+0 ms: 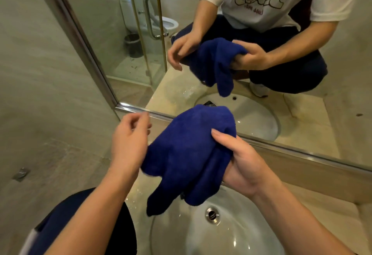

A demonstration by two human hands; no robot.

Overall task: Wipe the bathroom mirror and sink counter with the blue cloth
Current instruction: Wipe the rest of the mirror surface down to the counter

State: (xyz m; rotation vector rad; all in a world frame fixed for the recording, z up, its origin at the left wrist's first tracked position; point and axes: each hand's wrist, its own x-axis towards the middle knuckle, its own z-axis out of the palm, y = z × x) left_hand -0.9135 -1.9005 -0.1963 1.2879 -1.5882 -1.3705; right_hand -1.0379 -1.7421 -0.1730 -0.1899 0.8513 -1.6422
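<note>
The blue cloth (187,150) hangs in the air above the sink (231,232), in front of the lower edge of the mirror (124,39). It is bunched over the right hand (243,164), and two loose ends fall down toward the basin without touching it, as far as I can see.

The right hand comes in from the lower right with the forearm raised, and the palm turns to the left. Its grip is closed on the cloth: the thumb presses on the outer side of the fabric and the other fingers are hidden inside the folds.

The left hand (130,138) is raised just beside the left edge of the cloth, with the back of the hand toward the camera. Its fingers are loosely bent and a little blurred, and they hold nothing; whether the palm side touches the cloth I cannot tell.

Under the hands, the beige stone worktop (314,208) surrounds the white sink, and the metal drain (211,215) is visible in the basin. Small drops of water lie on the worktop left of the sink.

The mirror reflects the person crouching with both hands and the cloth, and behind it a toilet (161,21) and a dark bin (133,45).
</note>
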